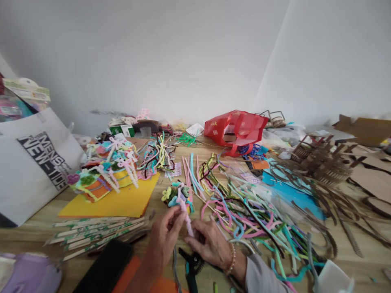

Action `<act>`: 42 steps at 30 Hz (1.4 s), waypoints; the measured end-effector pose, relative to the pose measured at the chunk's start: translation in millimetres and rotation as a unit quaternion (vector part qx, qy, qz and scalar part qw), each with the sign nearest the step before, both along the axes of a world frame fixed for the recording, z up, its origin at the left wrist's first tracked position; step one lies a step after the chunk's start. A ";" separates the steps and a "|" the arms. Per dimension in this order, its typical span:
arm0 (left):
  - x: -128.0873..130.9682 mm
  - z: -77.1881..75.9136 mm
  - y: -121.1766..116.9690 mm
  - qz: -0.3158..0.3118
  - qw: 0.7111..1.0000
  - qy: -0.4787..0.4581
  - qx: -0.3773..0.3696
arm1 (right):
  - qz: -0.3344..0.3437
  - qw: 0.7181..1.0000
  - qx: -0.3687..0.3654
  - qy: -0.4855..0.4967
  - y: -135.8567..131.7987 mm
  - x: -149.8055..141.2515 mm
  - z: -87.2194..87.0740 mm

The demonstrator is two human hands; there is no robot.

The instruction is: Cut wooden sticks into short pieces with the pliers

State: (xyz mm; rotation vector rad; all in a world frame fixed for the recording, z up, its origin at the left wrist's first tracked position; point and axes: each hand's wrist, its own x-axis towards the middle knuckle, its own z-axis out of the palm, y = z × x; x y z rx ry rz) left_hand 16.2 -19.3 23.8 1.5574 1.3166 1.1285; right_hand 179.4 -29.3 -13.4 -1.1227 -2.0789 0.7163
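Both hands are at the front middle of the table, closed around one twisted pale-lilac pipe cleaner (183, 206). My left hand (166, 230) pinches it from the left, higher up. Lower down, the fingers of my right hand (210, 242), with a beaded bracelet at the wrist, grip its end. The pipe cleaner's top reaches a small bunch of fuzzy flowers (171, 196) in yellow-green, teal and blue, just beyond the fingertips. Black-handled pliers or cutters (193, 262) lie below the right hand, partly covered by it.
Loose coloured pipe cleaners (244, 215) spread to the right. Finished fuzzy flower baskets (106, 171) stand on yellow sheets (143, 199) at left. Paper-wrapped sticks (91, 234), a black phone (105, 266), a white bag (36, 171), a red bag (235, 128) and brown woven baskets (324, 160) surround the work area.
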 end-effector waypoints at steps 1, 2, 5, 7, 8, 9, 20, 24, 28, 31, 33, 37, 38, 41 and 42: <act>-0.7 -0.3 0.7 0.001 1.000 -0.018 -0.007 | 0.010 1.000 0.015 -0.014 -0.7 -0.5 1.0; -1.3 -0.3 1.2 -0.001 0.999 -0.034 -0.012 | 0.023 0.999 0.024 -0.023 -1.5 -1.0 2.4; -2.8 2.5 1.9 -0.014 0.999 -0.040 -0.012 | 0.074 0.997 0.019 -0.019 -3.7 -1.4 6.6; -4.9 5.9 1.8 -0.018 1.000 -0.014 0.003 | 0.076 0.997 0.006 -0.002 -3.5 -0.5 7.5; -6.5 7.8 1.7 -0.019 1.000 0.003 0.012 | 0.061 0.998 0.002 0.009 -2.6 0.3 7.2; -8.4 9.4 1.8 -0.017 0.999 0.021 0.019 | 0.034 0.999 0.002 0.022 -1.0 1.2 6.3; -22.2 17.4 6.6 0.016 0.993 0.095 0.063 | -0.140 0.977 0.045 0.155 10.8 2.9 -3.2; -23.4 15.1 6.1 0.010 0.991 0.112 0.078 | -0.168 0.970 0.053 0.168 10.2 4.5 0.5; -25.1 11.0 4.7 0.000 0.988 0.125 0.086 | -0.165 0.970 0.056 0.168 11.2 8.1 4.2; -25.0 11.5 3.5 -0.016 0.985 0.144 0.093 | -0.153 0.975 0.034 0.155 11.3 8.4 4.7; -24.2 14.3 2.6 -0.030 0.979 0.168 0.112 | -0.151 0.978 0.014 0.145 11.2 7.7 4.4; -22.2 20.6 0.9 -0.072 0.955 0.244 0.155 | -0.150 0.979 -0.008 0.139 11.2 6.8 2.8; -21.8 21.3 0.7 -0.075 0.950 0.259 0.159 | -0.149 0.979 -0.009 0.140 11.3 6.9 2.3; -21.9 21.0 0.3 -0.068 0.948 0.275 0.147 | -0.145 0.979 -0.015 0.140 11.9 7.0 0.6; -22.2 20.4 0.2 -0.065 0.952 0.269 0.134 | -0.146 0.979 -0.017 0.139 12.1 6.9 0.0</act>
